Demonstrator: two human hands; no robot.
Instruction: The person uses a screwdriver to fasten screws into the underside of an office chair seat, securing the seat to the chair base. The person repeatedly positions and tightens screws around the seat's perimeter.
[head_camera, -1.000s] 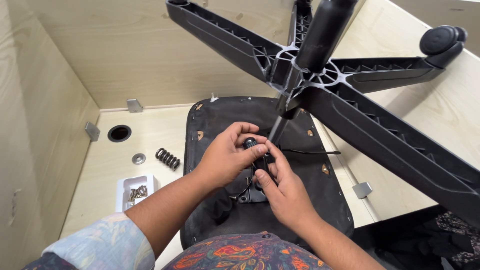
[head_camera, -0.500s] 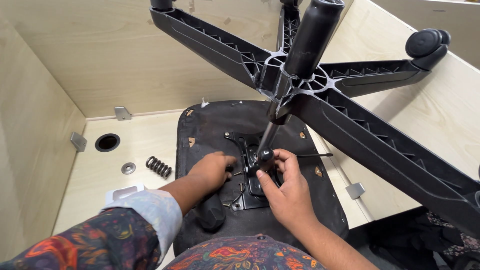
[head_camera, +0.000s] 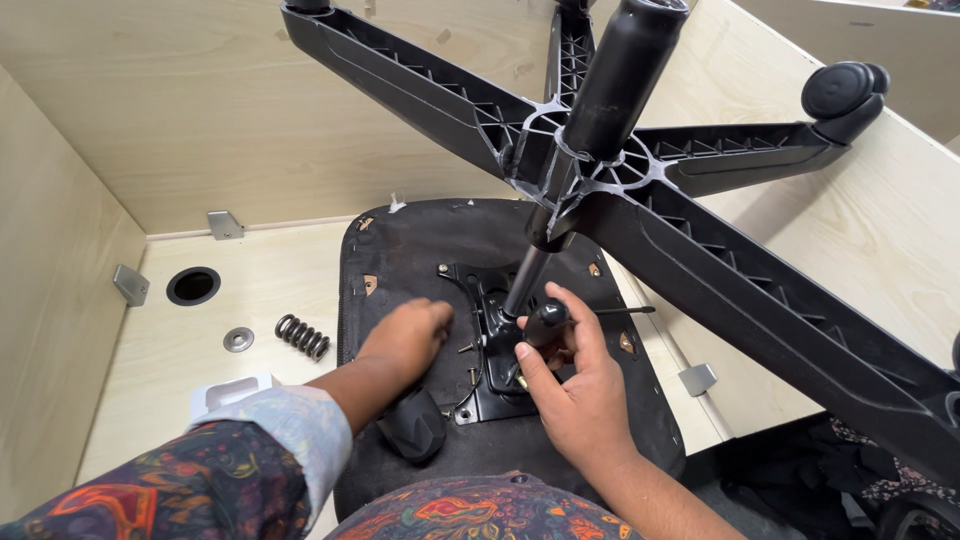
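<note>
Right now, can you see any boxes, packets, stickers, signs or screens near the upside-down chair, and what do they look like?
No stickers, signs or screens show.
Small white tray or packet: on the pale wooden desk, near the left forearm, mostly hidden by the patterned sleeve; what is inside cannot be told.

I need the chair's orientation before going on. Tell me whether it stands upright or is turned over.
Turned over. The seat lies underside up on the table, and the star base with its caster points up.

Left arm wears a dark sleeve (head_camera: 180, 480) with a multicoloured swirling pattern and a pale blue-white cuff. The right forearm (head_camera: 650, 500) is bare, both hands ungloved.
</note>
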